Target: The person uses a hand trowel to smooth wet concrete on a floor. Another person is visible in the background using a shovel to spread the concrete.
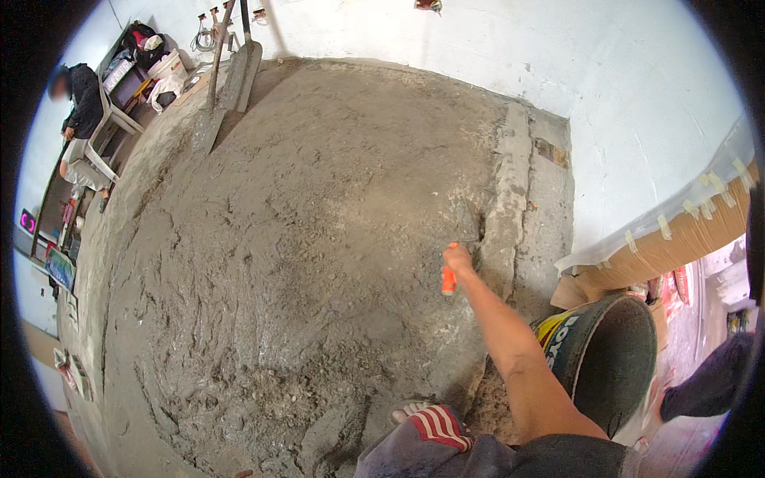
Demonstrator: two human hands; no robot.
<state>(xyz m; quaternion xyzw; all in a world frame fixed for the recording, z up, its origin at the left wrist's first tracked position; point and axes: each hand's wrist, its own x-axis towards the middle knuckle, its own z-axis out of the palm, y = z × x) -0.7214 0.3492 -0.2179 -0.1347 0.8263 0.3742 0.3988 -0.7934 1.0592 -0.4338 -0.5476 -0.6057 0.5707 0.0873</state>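
My right hand (457, 259) is closed around the orange handle of a trowel (449, 280), with the arm stretched forward from the lower right. The grey trowel blade is at the right edge of the wet concrete (319, 207), beside a raised concrete strip (510, 175); it blends into the grey, so whether it touches cannot be made out. Lumpy, pebbly concrete lies nearer to me. Below it show my striped trouser leg (442, 426) and what look like dusty toes (410, 410). My left hand is not in view.
A black bucket (613, 358) lies tipped beside my right arm, under a taped cardboard roll (669, 239). Two shovels (239, 80) stand in the concrete at the far left. Beyond, a person (84, 103) sits on a white plastic chair (115, 119). White walls bound the back and right.
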